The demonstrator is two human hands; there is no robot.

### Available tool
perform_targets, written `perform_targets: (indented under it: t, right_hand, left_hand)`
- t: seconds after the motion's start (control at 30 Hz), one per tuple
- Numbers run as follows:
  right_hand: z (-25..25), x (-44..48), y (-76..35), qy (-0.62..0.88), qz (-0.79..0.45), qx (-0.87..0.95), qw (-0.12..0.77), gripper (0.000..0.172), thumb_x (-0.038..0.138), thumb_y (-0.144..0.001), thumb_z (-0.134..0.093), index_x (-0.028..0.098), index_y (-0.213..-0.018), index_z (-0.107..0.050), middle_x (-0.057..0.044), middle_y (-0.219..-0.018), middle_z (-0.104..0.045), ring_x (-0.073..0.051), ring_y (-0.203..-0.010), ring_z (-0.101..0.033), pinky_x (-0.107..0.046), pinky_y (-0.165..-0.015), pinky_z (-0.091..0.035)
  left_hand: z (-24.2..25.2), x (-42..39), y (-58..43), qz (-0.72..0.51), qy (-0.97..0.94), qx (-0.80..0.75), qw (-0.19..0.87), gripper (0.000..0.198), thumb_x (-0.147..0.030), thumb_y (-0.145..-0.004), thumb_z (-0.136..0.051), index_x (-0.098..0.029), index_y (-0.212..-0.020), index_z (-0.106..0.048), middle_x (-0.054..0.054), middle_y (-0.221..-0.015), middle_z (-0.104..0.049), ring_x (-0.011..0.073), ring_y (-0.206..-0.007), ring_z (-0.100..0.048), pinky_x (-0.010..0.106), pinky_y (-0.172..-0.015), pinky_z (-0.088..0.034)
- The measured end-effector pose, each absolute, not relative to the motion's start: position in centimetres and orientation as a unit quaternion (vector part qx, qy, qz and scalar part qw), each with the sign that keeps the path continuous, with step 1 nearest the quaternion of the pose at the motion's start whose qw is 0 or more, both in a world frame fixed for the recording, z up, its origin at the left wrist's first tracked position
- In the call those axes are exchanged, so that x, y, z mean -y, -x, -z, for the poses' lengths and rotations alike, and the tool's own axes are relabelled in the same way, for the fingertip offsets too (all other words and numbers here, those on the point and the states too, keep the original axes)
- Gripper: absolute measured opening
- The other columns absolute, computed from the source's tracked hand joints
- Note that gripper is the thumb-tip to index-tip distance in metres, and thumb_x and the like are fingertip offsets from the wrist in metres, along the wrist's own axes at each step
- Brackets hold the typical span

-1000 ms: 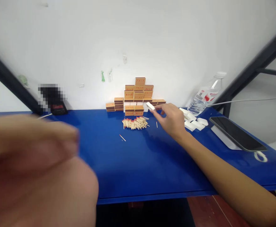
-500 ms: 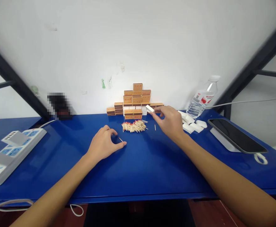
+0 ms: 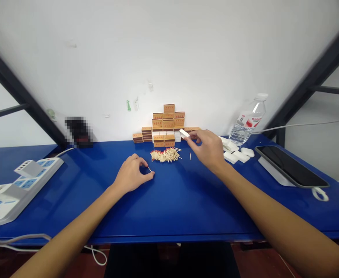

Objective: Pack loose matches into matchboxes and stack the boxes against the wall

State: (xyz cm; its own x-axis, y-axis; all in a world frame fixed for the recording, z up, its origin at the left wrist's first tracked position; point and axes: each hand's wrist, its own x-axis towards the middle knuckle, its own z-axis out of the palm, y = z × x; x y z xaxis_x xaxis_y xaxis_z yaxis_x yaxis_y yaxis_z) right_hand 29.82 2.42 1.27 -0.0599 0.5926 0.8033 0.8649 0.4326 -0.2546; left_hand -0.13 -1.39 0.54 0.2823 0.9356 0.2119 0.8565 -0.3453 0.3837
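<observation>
A single match (image 3: 150, 170) spans the gap between the thumb and index finger of my left hand (image 3: 131, 173), which pinches it just above the table. My right hand (image 3: 206, 148) grips a small white matchbox tray (image 3: 183, 133) by its end, tilted in front of the stacked matchboxes. Those matchboxes (image 3: 168, 123) rise in a stepped stack against the wall, with white trays among them. In front of the stack lies a heap of red-tipped matches (image 3: 166, 155). One loose match (image 3: 190, 156) rests just left of my right hand.
More white trays (image 3: 240, 156) lie to the right beside a rounded white case (image 3: 247, 152) and a water bottle (image 3: 247, 119). A phone (image 3: 291, 166) leans on a stand. At the left is a power strip (image 3: 27, 185) with cables on the blue table (image 3: 169, 208).
The view has shifted slightly. My left hand has turned a little, with the match still between its fingers. My right hand and its tray have barely moved.
</observation>
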Motion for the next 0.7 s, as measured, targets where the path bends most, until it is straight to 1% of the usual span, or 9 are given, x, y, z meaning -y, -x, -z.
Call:
perform_targets:
  t: [0.17, 0.27, 0.4, 0.53, 0.6, 0.7]
  right_hand:
    - [-1.4, -2.3, -29.9, 0.514, 0.137, 0.713, 0.456, 0.019, 0.036, -0.102, -0.06, 0.022, -0.099, -0.072, -0.007, -0.093, -0.076, -0.023, -0.083, -0.066, -0.037, -0.078, -0.047]
    - [-1.5, -2.3, -30.0, 0.516, 0.134, 0.712, 0.456, 0.019, 0.036, -0.101, -0.059, 0.022, -0.099, -0.072, -0.008, -0.094, -0.076, -0.023, -0.084, -0.067, -0.037, -0.079, -0.047]
    - [-1.4, -2.6, -30.2, 0.526, 0.107, 0.703, 0.467, 0.018, 0.036, -0.098, -0.062, 0.022, -0.097, -0.073, -0.007, -0.093, -0.077, -0.022, -0.082, -0.067, -0.037, -0.078, -0.048]
    - [-1.0, -3.4, -30.8, 0.561, 0.007, 0.646, 0.518, 0.018, 0.039, -0.09, -0.071, 0.021, -0.091, -0.076, -0.005, -0.085, -0.078, -0.02, -0.071, -0.066, -0.035, -0.072, -0.05]
    - [-0.9, -4.2, -31.4, 0.581, -0.056, 0.596, 0.552, 0.022, 0.041, -0.085, -0.076, 0.019, -0.086, -0.077, -0.006, -0.083, -0.079, -0.02, -0.07, -0.068, -0.034, -0.071, -0.052]
    - [-1.2, -5.7, -33.0, 0.614, -0.125, 0.516, 0.584, 0.026, 0.042, -0.079, -0.081, 0.017, -0.083, -0.077, -0.009, -0.082, -0.079, -0.021, -0.073, -0.071, -0.032, -0.069, -0.054]
  left_hand:
    - [-1.7, -1.0, 0.5, -0.254, -0.799, -0.542, 0.063, 0.034, -0.049, -0.078, -0.079, -0.02, -0.092, -0.072, 0.007, -0.098, -0.062, 0.0273, -0.094, -0.064, 0.044, -0.086, -0.052]
    - [-2.5, -3.4, -0.1, -0.296, -0.814, -0.494, 0.076, 0.031, -0.045, -0.077, -0.081, -0.02, -0.093, -0.072, 0.007, -0.101, -0.063, 0.0258, -0.095, -0.063, 0.044, -0.09, -0.051]
    - [-2.2, -6.2, -1.9, -0.295, -0.845, -0.432, 0.111, 0.031, -0.042, -0.075, -0.082, -0.019, -0.095, -0.073, 0.008, -0.103, -0.064, 0.0266, -0.1, -0.063, 0.044, -0.093, -0.051]
    - [-1.3, -7.5, -2.3, -0.298, -0.846, -0.423, 0.131, 0.036, -0.046, -0.075, -0.082, -0.02, -0.099, -0.075, 0.008, -0.109, -0.068, 0.0259, -0.101, -0.066, 0.043, -0.093, -0.054]
    - [-1.1, -7.8, -1.4, -0.308, -0.836, -0.432, 0.143, 0.037, -0.049, -0.078, -0.08, -0.022, -0.104, -0.076, 0.008, -0.11, -0.072, 0.0243, -0.1, -0.069, 0.04, -0.089, -0.056]
    - [-1.3, -8.1, 0.8, -0.338, -0.807, -0.464, 0.137, 0.031, -0.049, -0.086, -0.072, -0.021, -0.1, -0.076, 0.007, -0.103, -0.078, 0.0221, -0.089, -0.072, 0.036, -0.079, -0.057]
